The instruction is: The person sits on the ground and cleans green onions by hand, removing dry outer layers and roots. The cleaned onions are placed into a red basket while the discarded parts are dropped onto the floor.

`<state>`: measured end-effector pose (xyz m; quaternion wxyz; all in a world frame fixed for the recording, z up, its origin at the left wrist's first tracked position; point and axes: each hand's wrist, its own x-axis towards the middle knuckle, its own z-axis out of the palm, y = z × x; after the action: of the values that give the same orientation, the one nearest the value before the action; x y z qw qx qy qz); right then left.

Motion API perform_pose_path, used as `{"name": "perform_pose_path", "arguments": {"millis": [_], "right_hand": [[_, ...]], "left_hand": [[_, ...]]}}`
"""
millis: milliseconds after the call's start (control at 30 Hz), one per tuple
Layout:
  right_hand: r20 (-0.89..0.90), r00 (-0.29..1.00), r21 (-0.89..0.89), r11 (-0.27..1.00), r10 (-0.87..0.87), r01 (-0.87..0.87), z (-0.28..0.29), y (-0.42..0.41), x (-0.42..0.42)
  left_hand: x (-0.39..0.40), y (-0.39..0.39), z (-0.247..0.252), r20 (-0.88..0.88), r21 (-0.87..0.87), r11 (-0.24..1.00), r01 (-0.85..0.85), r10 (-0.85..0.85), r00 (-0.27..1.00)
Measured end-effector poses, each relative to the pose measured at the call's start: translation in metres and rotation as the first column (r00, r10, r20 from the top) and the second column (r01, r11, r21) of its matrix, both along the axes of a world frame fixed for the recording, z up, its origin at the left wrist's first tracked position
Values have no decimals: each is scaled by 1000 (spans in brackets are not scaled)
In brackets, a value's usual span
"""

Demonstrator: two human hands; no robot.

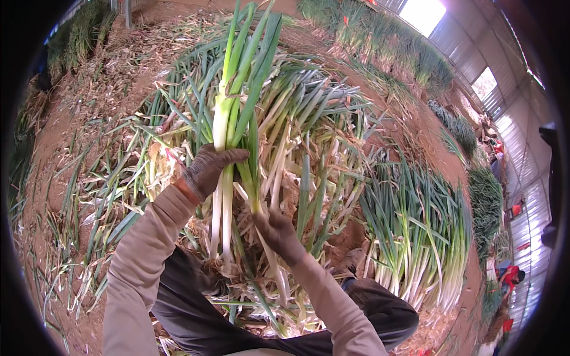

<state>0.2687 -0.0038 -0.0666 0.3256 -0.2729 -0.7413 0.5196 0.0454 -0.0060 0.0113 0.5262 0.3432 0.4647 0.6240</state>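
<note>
In a brown work glove, my left hand [213,169] is closed around several long green onions [220,120], their green tops up and their white stalks hanging below the fist. Just to the right and lower, my gloved right hand [280,233] grips the pale lower part of another green onion [253,191], whose leaves reach up beside the held ones. Behind both hands lies a large heap of green onions [303,98] with dry outer leaves. Peeled skins and roots cover the ground between my legs.
A neat row of green onions [414,231] lies to my right. Loose leaf scraps [89,178] are strewn over the soil on the left. More onion piles [378,44] line the far side by a metal-sheet wall [525,147]. A person in red [512,276] is at far right.
</note>
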Motion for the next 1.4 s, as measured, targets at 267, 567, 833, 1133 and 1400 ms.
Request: {"name": "perform_pose_path", "arguments": {"millis": [267, 567, 833, 1133, 1400], "right_hand": [[-66, 987, -225, 966, -145, 127, 12, 20, -21], [610, 772, -91, 984, 177, -154, -85, -120, 135], [688, 723, -67, 998, 53, -10, -106, -65, 178], [216, 963, -421, 905, 161, -57, -37, -77, 81], [263, 852, -146, 892, 452, -428, 22, -83, 20]], "left_hand": [[10, 8, 5, 180, -45, 998, 32, -24, 983], [-92, 8, 2, 2, 37, 941, -336, 336, 942], [-167, -21, -23, -94, 16, 943, -333, 333, 938], [-144, -19, -3, 347, 57, 953, -297, 260, 901], [-132, -21, -12, 343, 48, 991, -126, 102, 934]]}}
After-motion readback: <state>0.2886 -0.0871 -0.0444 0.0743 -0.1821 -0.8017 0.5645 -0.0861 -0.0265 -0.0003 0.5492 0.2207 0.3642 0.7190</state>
